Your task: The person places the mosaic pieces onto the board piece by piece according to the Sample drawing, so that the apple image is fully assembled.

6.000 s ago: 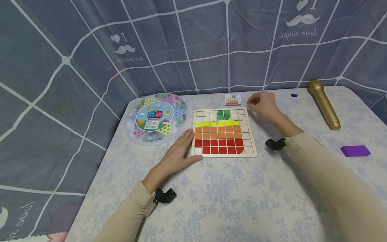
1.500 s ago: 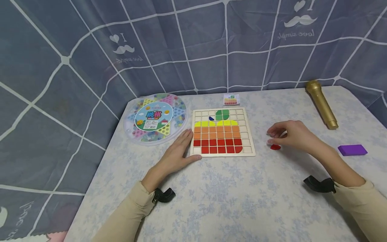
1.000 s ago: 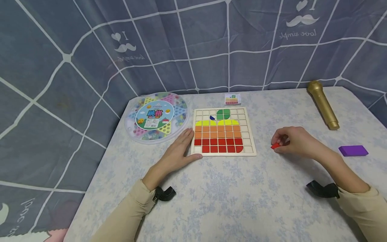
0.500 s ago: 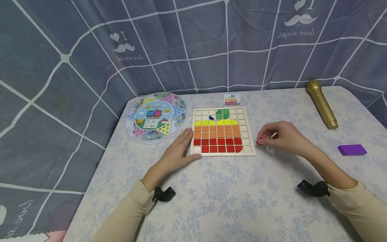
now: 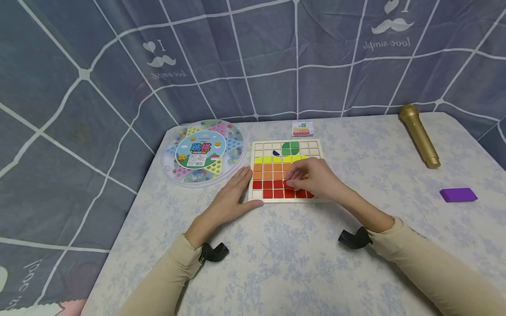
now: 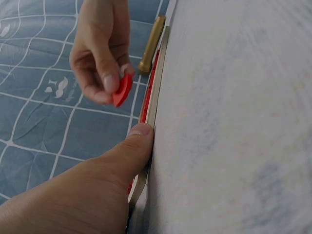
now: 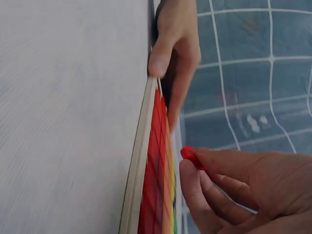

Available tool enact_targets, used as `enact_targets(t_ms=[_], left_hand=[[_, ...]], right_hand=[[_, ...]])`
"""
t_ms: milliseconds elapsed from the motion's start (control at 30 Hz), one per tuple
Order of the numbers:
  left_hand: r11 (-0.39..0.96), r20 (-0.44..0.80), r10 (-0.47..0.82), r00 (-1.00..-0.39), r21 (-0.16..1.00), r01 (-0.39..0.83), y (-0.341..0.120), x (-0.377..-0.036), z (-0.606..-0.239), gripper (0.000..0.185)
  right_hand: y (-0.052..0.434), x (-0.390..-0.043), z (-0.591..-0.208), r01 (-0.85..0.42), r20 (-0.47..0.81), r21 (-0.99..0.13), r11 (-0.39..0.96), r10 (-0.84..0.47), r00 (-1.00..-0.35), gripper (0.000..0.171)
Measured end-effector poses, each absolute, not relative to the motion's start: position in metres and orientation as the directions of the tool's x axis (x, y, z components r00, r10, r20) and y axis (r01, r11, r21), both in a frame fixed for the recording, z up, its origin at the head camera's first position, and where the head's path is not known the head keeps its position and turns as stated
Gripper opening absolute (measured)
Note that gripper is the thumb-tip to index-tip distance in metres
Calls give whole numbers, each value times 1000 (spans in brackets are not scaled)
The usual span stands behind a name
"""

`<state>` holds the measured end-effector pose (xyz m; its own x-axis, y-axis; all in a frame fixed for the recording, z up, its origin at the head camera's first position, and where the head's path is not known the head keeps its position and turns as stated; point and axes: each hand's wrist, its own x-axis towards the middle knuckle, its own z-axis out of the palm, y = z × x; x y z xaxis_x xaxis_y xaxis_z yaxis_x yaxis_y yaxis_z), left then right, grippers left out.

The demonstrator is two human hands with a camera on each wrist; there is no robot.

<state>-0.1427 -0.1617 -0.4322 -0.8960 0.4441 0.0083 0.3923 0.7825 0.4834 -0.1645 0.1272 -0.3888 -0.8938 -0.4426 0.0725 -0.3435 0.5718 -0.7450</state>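
Right hand point(image 5: 316, 177) at frame centre pinching a red curved piece point(image 6: 122, 90) just above the wooden grid board's point(image 5: 258, 147) red rows, left hand point(image 5: 231, 199) relaxed flat on the desk point(image 5: 300, 259), thumb touching the board's lower left edge, gold microphone point(image 5: 419, 135) upper right

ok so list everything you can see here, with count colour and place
puzzle board: 1, pale wood grid with red, orange, yellow and green tiles, table centre
red piece: 1, red, pinched over the board
blue piece: 1, dark blue, upper board
checkers set: 1, clear round case, left of board
pattern card: 1, small, behind board
microphone: 1, gold, far right
purple block: 1, right
table: 1, pale floral cloth
left hand: flat against board's left edge
right hand: pinching the red piece
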Motion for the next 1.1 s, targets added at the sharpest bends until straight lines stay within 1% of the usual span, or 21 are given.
enact_targets(t_ms=[267, 500, 700, 800, 933, 1000, 1100], left_hand=[[771, 16, 457, -889, 490, 406, -161, -143, -433, 101], [772, 13, 462, -887, 486, 410, -162, -142, -431, 100], [771, 22, 469, -883, 479, 421, -163, -142, -430, 100], [767, 26, 473, -881, 479, 426, -164, -142, -429, 100], [760, 33, 480, -877, 483, 434, -164, -142, -429, 99], [761, 32, 479, -877, 483, 433, -164, -142, -429, 99], [766, 27, 476, -879, 479, 430, -163, -142, -430, 100]], right_hand=[[81, -170, -398, -360, 92, -780, 512, -474, -875, 5], [58, -169, -405, -378, 115, -780, 499, -479, -870, 6], [52, -167, -406, -404, 149, -763, 505, -471, -870, 7], [51, -166, -408, -459, 185, -750, 476, -516, -836, 5], [49, -162, -408, -530, 205, -707, 468, -581, -787, 8], [50, -160, -406, -535, 193, -686, 493, -586, -787, 8], [57, -160, -402, -515, 173, -665, 541, -559, -811, 7]])
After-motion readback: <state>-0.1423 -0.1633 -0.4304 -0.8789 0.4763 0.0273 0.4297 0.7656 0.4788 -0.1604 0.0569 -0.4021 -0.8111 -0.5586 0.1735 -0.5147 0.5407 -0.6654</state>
